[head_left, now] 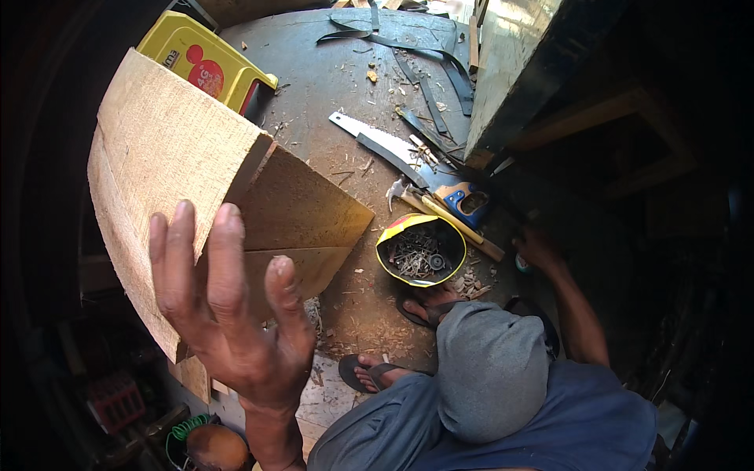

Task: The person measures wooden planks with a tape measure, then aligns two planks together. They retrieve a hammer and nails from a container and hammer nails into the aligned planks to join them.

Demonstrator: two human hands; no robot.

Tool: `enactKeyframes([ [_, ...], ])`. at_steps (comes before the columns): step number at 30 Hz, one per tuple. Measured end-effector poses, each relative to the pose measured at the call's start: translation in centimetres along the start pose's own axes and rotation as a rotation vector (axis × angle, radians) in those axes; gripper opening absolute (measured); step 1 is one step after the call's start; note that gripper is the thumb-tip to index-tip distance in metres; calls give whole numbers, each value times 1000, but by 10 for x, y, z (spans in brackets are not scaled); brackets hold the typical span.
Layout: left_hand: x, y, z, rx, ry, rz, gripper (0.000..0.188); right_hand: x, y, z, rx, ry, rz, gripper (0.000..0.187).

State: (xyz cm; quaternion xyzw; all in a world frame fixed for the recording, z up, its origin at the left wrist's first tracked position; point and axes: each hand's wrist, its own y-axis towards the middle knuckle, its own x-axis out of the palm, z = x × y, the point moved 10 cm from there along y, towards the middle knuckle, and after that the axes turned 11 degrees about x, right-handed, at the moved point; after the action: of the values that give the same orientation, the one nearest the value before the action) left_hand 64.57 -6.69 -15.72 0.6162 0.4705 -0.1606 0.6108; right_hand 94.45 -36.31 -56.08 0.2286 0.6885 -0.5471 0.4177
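My left hand (236,298) is raised, fingers spread and nothing in it, in front of a wooden piece of joined pale boards (173,133). The boards meet at an angle, and their darker inner face (302,204) turns toward the middle. Whether my fingertips touch the wood I cannot tell. At the right, in deep shadow, my right hand (538,247) reaches down beside a small whitish-blue round thing (521,264). Its fingers are too dark to make out. Nearer the middle stands a yellow-rimmed container (385,255) holding many loose nails (416,250).
Beyond the container lie a claw hammer (440,208) and a handsaw (463,196) with a blue-and-wood handle. Black straps (385,39) lie farther back. A yellow plastic piece (200,59) stands behind the boards. Shavings litter the floor around my sandalled feet (377,373).
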Motion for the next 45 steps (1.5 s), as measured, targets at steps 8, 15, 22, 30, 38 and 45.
enactKeyframes([
  [8, 241, -105, 157, 138, -851, -886, 24, -7, 8, -67, -181, 262, -66, 34],
  [15, 318, -136, 196, 336, -649, -941, 26, 47, -21, -93, -331, 62, 148, 51],
  [22, 327, -141, 194, 322, -595, -801, 19, 59, 4, -85, -338, 217, -13, 52],
  [30, 336, -152, 191, 267, -562, -923, 19, 5, -18, -86, -213, 258, -252, 41],
  [38, 343, -158, 188, 51, -641, -959, 17, -12, -57, -54, -234, 742, -654, 31],
  [45, 338, -157, 189, 147, -536, -997, 21, -49, -77, -68, -298, 946, -644, 28],
])
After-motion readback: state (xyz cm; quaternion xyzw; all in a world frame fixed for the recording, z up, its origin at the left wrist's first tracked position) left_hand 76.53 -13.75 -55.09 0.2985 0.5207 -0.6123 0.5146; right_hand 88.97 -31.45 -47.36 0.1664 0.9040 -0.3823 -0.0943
